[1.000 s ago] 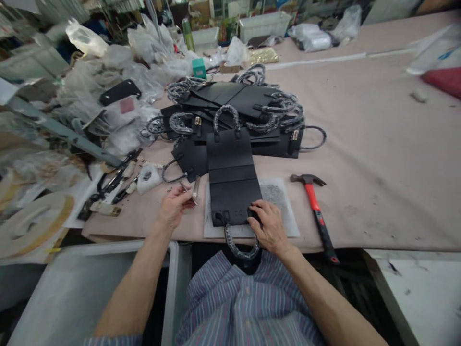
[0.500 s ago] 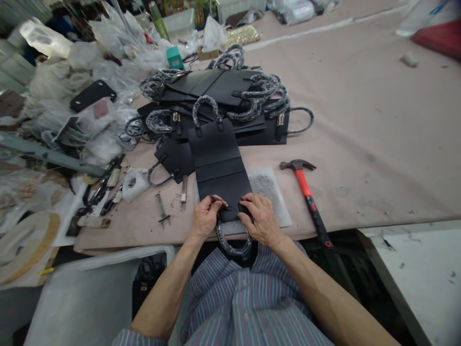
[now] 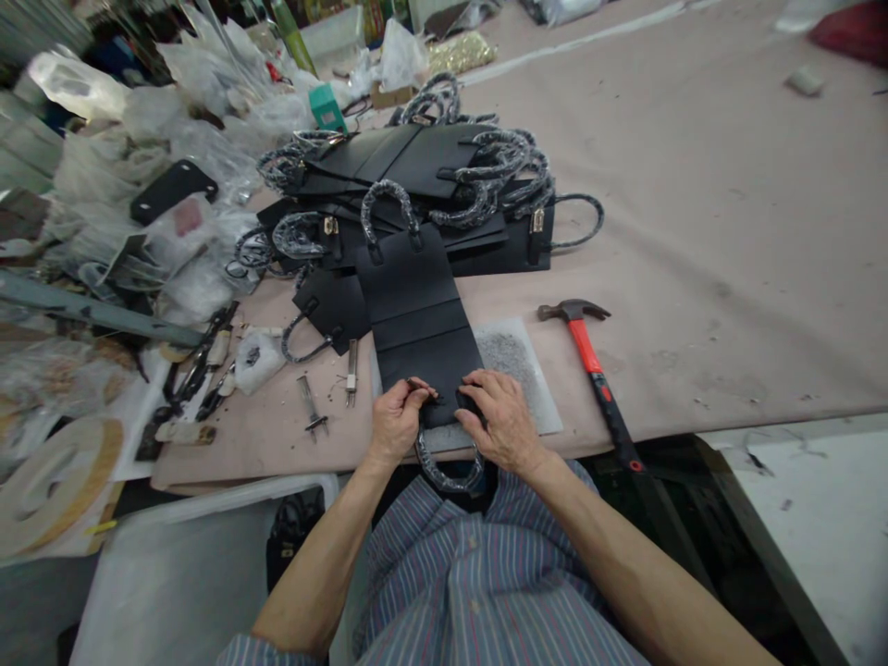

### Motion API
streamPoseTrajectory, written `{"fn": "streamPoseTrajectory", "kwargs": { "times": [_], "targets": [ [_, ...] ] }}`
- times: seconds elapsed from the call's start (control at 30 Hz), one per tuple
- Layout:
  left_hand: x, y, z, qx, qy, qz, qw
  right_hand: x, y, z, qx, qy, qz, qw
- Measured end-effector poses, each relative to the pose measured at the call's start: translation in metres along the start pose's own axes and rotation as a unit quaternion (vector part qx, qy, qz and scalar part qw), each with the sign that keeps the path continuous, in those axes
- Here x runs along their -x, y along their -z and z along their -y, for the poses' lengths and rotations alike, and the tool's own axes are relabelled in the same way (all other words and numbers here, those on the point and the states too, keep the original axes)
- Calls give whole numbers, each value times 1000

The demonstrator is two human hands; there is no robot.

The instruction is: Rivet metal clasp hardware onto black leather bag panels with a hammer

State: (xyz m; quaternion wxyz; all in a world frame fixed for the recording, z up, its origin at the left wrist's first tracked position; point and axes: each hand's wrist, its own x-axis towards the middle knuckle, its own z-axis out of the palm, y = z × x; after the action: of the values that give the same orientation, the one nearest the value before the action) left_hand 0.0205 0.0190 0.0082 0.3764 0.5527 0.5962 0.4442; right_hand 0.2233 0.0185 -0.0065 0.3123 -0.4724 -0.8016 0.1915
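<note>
A folded black bag panel (image 3: 420, 287) lies lengthwise in front of me, a plastic-wrapped handle at each end. Its near handle (image 3: 450, 483) hangs over the table edge between my wrists. At the panel's lower left, my left hand (image 3: 397, 421) pinches a small, thin dark piece, too small to name, close to the handle's base. My right hand (image 3: 505, 421) is on the panel's lower right edge, fingers curled round something black that is mostly hidden. Beneath the panel is a pale, speckled board (image 3: 520, 370).
A claw hammer (image 3: 589, 365) lies to the right, its grip past the table edge. Two pronged punches (image 3: 351, 373) lie left. Behind is a pile of black bag pieces (image 3: 409, 162) with wrapped handles. Plastic bags (image 3: 201, 139) crowd the far left; a plastic bin (image 3: 180, 564) stands below.
The view has shifted slightly. Both hands keep nearly the same place and grip on the panel, and nothing has visibly been picked up or put down.
</note>
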Motion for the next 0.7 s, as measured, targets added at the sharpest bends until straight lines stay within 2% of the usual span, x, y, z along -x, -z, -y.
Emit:
{"fn": "streamPoseTrajectory", "kwargs": {
  "times": [0.13,0.27,0.4,0.47,0.53,0.63,0.7],
  "targets": [
    [4,-3,2,-59,-47,-15,997,1,-2,-1,-5,-2,2,1000],
    [8,-4,8,-119,-101,2,988,0,0,-2,-46,-1,-8,999],
    [11,-5,14,-146,-142,17,979,0,23,-14,-86,-23,-73,993],
    [11,-6,16,-145,-151,16,978,4,44,-28,-7,-70,-120,990],
    [11,-6,17,-137,-160,9,978,11,66,-47,126,-147,-124,973],
    [10,-7,18,-134,-181,7,974,25,92,-74,265,-279,-33,923],
    [9,-7,18,-138,-192,12,972,30,101,-84,227,-358,5,906]
  ]
}}
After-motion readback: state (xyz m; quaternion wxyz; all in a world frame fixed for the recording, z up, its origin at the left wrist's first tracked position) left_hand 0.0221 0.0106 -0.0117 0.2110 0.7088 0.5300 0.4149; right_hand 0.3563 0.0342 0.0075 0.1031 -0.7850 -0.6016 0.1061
